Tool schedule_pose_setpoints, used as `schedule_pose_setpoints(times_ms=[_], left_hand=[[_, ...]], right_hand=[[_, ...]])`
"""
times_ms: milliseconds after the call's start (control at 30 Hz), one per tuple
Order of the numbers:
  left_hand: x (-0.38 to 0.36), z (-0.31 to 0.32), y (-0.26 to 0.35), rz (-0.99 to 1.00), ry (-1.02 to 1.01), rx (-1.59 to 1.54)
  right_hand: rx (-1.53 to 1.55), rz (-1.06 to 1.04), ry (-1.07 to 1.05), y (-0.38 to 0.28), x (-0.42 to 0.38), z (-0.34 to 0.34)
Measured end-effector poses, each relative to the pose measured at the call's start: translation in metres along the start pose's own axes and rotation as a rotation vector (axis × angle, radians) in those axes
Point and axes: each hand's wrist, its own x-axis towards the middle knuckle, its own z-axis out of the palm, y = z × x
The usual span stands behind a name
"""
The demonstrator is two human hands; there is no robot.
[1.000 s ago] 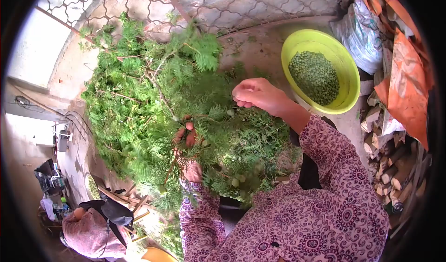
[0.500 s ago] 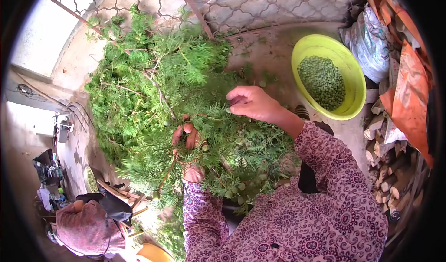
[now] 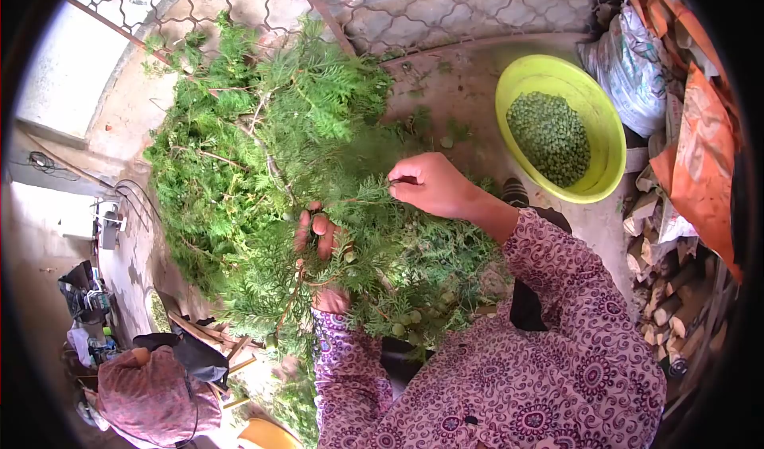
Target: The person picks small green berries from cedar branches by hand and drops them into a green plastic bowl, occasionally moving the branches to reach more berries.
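Observation:
Leafy green branches [image 3: 231, 162] with small green cones lie in a large heap before me. My left hand [image 3: 322, 238] is in the foliage with its fingers curled round a leafy sprig; leaves hide part of the palm. To its right, my right hand [image 3: 434, 185] pinches at the tip of a sprig, thumb and forefinger together. Small green cones [image 3: 549, 138] fill part of a yellow-green basin [image 3: 609, 142] at the upper right.
A wire mesh [image 3: 454, 7] runs behind the heap. White sacks [image 3: 629, 71], an orange sheet [image 3: 700, 162] and stacked firewood [image 3: 672, 310] stand at the right. Another person [image 3: 147, 397] is at the lower left, near a yellow container [image 3: 267, 435].
My right hand has closed its thumb and forefinger on the sprig tip and shifted slightly right. My left hand stays in the foliage. The view has moved a little.

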Motion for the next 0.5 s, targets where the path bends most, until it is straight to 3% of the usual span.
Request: schedule_pose_setpoints(times_ms=[67, 100, 167, 233, 300, 367, 400, 433, 500], left_hand=[[-0.004, 0.007, -0.003, -0.019, 0.034, 0.054], [-0.003, 0.007, -0.004, -0.02, 0.033, 0.054], [-0.002, 0.006, -0.007, -0.026, 0.01, 0.234], [-0.003, 0.01, -0.008, -0.034, 0.013, 0.214], [-0.003, -0.004, 0.004, -0.036, -0.135, 0.152], [-0.004, -0.006, 0.006, -0.014, -0.212, 0.118], [-0.008, -0.002, 0.005, 0.055, -0.16, 0.064], [-0.009, 0.006, 0.002, 0.12, -0.109, 0.011], [-0.005, 0.015, 0.0, 0.11, -0.122, -0.033]], right_hand=[[-0.69, -0.32, 0.119, -0.002, -0.005, 0.0], [-0.69, -0.321, 0.12, -0.004, -0.007, 0.0], [-0.985, -0.157, -0.031, -0.006, -0.008, 0.001], [-1.105, -0.057, -0.054, -0.003, -0.005, -0.012], [-1.223, 0.055, -0.066, 0.005, -0.002, -0.029], [-0.609, -0.205, 0.1, 0.014, 0.004, -0.04], [-0.23, 0.11, -0.04, -0.012, -0.001, -0.042], [-0.228, 0.115, -0.045, -0.013, -0.001, -0.039], [0.282, 0.27, -0.087, -0.013, -0.002, -0.035]])
